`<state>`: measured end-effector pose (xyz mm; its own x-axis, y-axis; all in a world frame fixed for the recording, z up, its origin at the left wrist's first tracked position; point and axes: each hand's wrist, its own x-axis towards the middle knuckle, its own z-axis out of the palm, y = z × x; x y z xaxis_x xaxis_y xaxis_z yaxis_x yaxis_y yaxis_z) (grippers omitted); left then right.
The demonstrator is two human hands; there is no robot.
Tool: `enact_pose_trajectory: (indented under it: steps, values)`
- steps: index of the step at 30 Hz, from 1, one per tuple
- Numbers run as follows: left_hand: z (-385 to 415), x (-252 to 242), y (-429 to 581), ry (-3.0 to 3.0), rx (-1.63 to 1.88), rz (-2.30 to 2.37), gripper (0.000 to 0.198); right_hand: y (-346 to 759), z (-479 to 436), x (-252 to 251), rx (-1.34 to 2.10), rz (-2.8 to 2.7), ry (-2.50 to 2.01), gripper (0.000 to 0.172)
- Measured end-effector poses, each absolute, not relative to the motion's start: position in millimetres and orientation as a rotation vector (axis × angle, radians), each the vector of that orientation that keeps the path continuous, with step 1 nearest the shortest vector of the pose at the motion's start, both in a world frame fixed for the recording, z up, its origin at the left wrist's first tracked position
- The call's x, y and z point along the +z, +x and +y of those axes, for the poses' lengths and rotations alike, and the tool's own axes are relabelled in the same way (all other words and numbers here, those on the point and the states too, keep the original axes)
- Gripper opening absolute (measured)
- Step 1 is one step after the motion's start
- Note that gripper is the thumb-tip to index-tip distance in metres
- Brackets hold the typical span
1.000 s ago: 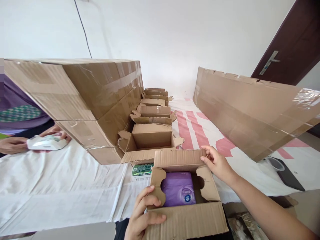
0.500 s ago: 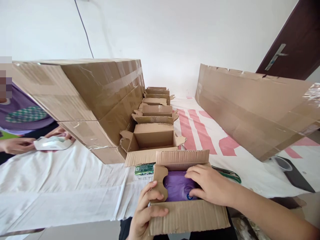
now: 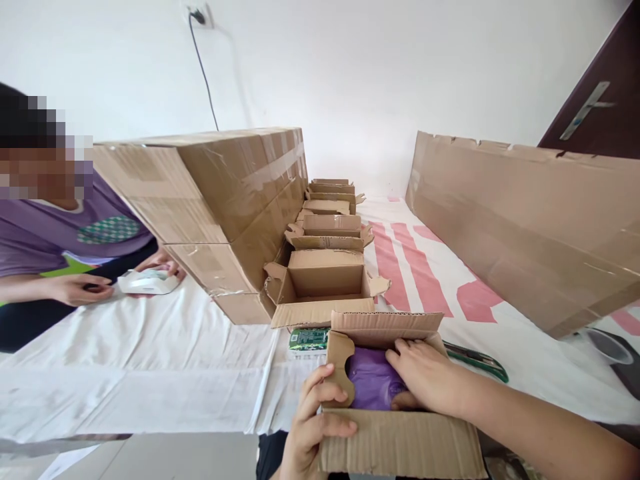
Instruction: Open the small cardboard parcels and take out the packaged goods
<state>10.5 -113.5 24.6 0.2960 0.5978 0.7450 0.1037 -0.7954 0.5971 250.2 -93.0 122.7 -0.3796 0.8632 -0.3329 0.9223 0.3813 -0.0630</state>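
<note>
Close in front of me is an open small cardboard box [image 3: 400, 440] with its flaps folded outward. My left hand [image 3: 317, 417] grips its left side, thumb over the near flap and fingers on the left flap. Inside lies a shiny purple package [image 3: 373, 379]; its kind is unclear. My right hand [image 3: 430, 377] reaches into the box from the right, fingers bent around the package's right part, with some fingertips hidden. A green packet [image 3: 306, 340] lies just beyond the box's left corner. To the right of the box is a green-edged box cutter [image 3: 477, 360].
A row of open cardboard boxes [image 3: 330, 303] runs away from me beside stacked large cartons [image 3: 200, 200]. A tall cardboard panel [image 3: 520, 220] stands right, near a tape roll [image 3: 607, 347]. At left, a co-worker's hands [image 3: 85, 290] hold a white object [image 3: 150, 280].
My right hand has sunk deeper into the box over the purple package, covering the round blue mark seen before. My left hand keeps its grip. The view has turned slightly left.
</note>
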Motion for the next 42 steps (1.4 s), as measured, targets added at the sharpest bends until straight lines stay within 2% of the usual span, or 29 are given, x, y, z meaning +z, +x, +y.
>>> enact_pose_trajectory:
  steps: [5,8,14,18,22,24,25,27,29,32,33,36,37,39,42]
  values:
    - [-113,24,11,2.128,1.51,0.608,0.009,252,-94,124,-0.266,2.485,1.54,0.011]
    - [-112,24,11,2.124,1.5,0.586,0.006,252,-94,121,-0.183,2.541,1.498,0.023]
    - [-117,24,16,2.077,1.553,0.626,0.011,253,-98,121,-0.074,2.632,1.45,0.028]
    - [-130,20,20,1.942,1.575,0.83,0.016,258,-101,119,0.127,2.836,1.517,0.019]
    - [-139,16,15,1.8,1.437,1.035,0.007,266,-102,127,0.34,3.223,1.525,0.016]
    - [-138,17,9,1.718,1.37,1.045,0.022,271,-103,137,0.403,3.38,1.533,0.014]
    - [-136,19,5,1.698,1.36,1.036,0.023,274,-104,144,0.433,3.434,1.541,0.013]
    - [-127,27,-5,1.685,1.394,1.004,0.015,279,-105,157,0.524,3.503,1.553,0.013]
    - [-114,42,-15,1.662,1.472,0.954,0.021,284,-105,170,0.637,3.527,1.573,0.013]
    - [-91,81,-23,1.593,1.512,0.897,0.017,287,-98,186,0.895,3.508,1.572,0.011]
    - [-84,97,-21,1.571,1.47,0.862,0.026,286,-95,190,1.011,3.483,1.557,0.011]
    - [-69,145,-3,1.468,1.204,0.614,0.074,276,-81,198,1.316,3.396,1.463,0.012]
    - [-65,158,6,1.46,1.115,0.567,0.085,272,-76,200,1.376,3.377,1.428,0.013]
    - [-54,176,23,1.471,1.074,0.612,0.092,264,-66,200,1.418,3.377,1.387,0.014]
    - [-27,183,41,1.38,1.174,0.755,0.084,261,-49,197,1.277,3.486,1.452,0.014]
